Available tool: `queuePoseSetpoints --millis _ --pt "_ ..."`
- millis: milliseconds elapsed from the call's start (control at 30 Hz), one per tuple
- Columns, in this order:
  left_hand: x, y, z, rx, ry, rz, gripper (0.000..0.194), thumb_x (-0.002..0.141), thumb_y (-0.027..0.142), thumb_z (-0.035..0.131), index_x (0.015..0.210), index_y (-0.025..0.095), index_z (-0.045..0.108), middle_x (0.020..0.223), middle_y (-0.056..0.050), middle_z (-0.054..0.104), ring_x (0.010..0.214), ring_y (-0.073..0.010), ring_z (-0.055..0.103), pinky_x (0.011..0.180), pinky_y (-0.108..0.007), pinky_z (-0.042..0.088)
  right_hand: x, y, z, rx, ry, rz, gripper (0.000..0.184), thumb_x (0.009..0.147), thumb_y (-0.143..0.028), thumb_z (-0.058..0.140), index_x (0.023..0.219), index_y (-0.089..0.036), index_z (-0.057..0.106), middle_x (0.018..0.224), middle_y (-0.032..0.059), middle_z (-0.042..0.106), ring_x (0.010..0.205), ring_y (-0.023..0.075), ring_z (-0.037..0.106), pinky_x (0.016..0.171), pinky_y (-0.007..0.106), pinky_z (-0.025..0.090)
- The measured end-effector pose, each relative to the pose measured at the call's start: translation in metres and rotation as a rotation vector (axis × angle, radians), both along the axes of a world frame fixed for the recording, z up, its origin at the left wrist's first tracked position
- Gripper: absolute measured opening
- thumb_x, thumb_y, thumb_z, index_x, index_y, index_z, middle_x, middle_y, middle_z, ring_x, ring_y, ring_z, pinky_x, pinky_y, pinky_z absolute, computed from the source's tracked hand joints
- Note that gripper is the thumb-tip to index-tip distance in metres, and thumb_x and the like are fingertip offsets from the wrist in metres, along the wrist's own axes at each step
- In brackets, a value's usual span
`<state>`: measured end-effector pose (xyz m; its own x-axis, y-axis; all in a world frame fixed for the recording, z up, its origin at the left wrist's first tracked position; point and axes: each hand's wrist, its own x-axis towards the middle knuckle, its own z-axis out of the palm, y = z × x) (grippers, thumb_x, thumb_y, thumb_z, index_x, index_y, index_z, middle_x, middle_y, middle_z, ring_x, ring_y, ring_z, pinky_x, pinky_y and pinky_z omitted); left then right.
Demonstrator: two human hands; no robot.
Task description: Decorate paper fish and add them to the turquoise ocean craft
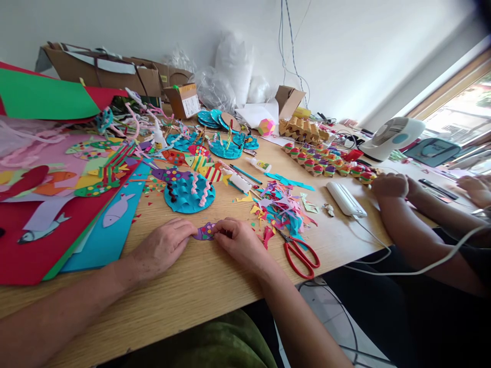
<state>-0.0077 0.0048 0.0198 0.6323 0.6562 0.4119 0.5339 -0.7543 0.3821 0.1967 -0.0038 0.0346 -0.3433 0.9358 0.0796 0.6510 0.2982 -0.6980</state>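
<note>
Between my hands a purple paper fish (205, 231) with coloured dots lies on the wooden table (184, 291). My left hand (164, 245) has its fingers together on the fish's left end. Thumb and index finger of my right hand (238, 240) pinch its right end; whether a small piece is between them I cannot tell. Just beyond my hands sits a blue painted egg-carton disc (184, 203) with curled pink and black pipe cleaners. Right of my right hand are a heap of paper scraps (284, 204) and red-handled scissors (301, 258).
Coloured paper sheets (95, 225) and cut-out fish cover the left side. Behind stand glue bottles (158, 135), more blue discs (226, 148) and cardboard boxes (103, 71). At right are a white power strip (346, 199) with a cable and another person's hands (391, 186).
</note>
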Motion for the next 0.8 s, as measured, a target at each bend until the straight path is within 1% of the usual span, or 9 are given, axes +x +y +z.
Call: queuePoseSetpoints --millis 100,200,300,367,467,633,800 --pt "0.000 0.001 0.000 -0.015 0.007 0.003 0.029 0.083 0.008 0.035 0.091 0.016 0.061 0.089 -0.006 0.066 0.087 -0.0180 0.061 0.078 -0.030 0.051 0.000 0.000 0.001 -0.037 0.021 -0.027 0.019 0.076 -0.005 0.056 0.082 -0.017 0.069 0.083 0.0029 0.068 0.075 0.0126 0.060 0.068 0.021 0.043" --pt "-0.001 0.002 0.001 -0.033 0.010 -0.003 0.029 0.083 0.007 0.035 0.091 0.017 0.062 0.088 -0.005 0.066 0.087 -0.0173 0.061 0.077 -0.030 0.051 0.000 0.001 0.001 -0.098 0.059 -0.082 0.018 0.076 -0.008 0.055 0.082 -0.017 0.069 0.078 0.0008 0.068 0.070 0.0119 0.059 0.064 0.021 0.043" --pt "-0.002 0.000 0.003 0.003 0.016 -0.030 0.033 0.083 0.006 0.034 0.094 0.016 0.063 0.091 -0.006 0.066 0.089 -0.0176 0.060 0.077 -0.030 0.052 0.002 0.001 0.003 -0.102 0.065 -0.116 0.019 0.077 -0.008 0.053 0.082 -0.017 0.069 0.075 0.0002 0.067 0.067 0.0118 0.058 0.061 0.021 0.042" --pt "-0.001 -0.004 0.005 0.054 0.031 -0.044 0.036 0.083 0.004 0.033 0.100 0.016 0.063 0.096 -0.007 0.065 0.092 -0.0180 0.059 0.079 -0.030 0.052 0.004 0.002 0.006 -0.058 0.011 -0.103 0.020 0.077 -0.007 0.053 0.083 -0.018 0.069 0.078 0.0011 0.068 0.070 0.0125 0.059 0.063 0.022 0.041" --pt "0.004 -0.012 0.008 0.127 0.080 -0.076 0.040 0.083 0.002 0.033 0.105 0.016 0.063 0.099 -0.007 0.064 0.094 -0.0190 0.058 0.081 -0.031 0.052 0.006 0.004 0.011 0.003 -0.081 -0.038 0.022 0.078 -0.006 0.053 0.086 -0.018 0.069 0.083 0.0025 0.068 0.074 0.0130 0.059 0.066 0.022 0.041" --pt "0.010 -0.021 0.006 0.162 0.137 -0.089 0.036 0.083 0.001 0.034 0.100 0.014 0.063 0.096 -0.009 0.064 0.091 -0.0206 0.057 0.080 -0.032 0.052 0.002 0.007 0.009 0.025 -0.136 0.059 0.027 0.078 -0.004 0.051 0.092 -0.018 0.069 0.085 0.0040 0.067 0.077 0.0140 0.059 0.070 0.023 0.042" --pt "0.005 -0.017 0.002 0.166 0.128 -0.042 0.036 0.083 0.000 0.031 0.096 0.013 0.063 0.096 -0.009 0.065 0.093 -0.0204 0.057 0.082 -0.032 0.051 0.000 0.005 0.001 0.039 -0.143 0.052 0.028 0.080 -0.007 0.049 0.095 -0.018 0.069 0.088 0.0055 0.067 0.079 0.0154 0.060 0.071 0.023 0.042"
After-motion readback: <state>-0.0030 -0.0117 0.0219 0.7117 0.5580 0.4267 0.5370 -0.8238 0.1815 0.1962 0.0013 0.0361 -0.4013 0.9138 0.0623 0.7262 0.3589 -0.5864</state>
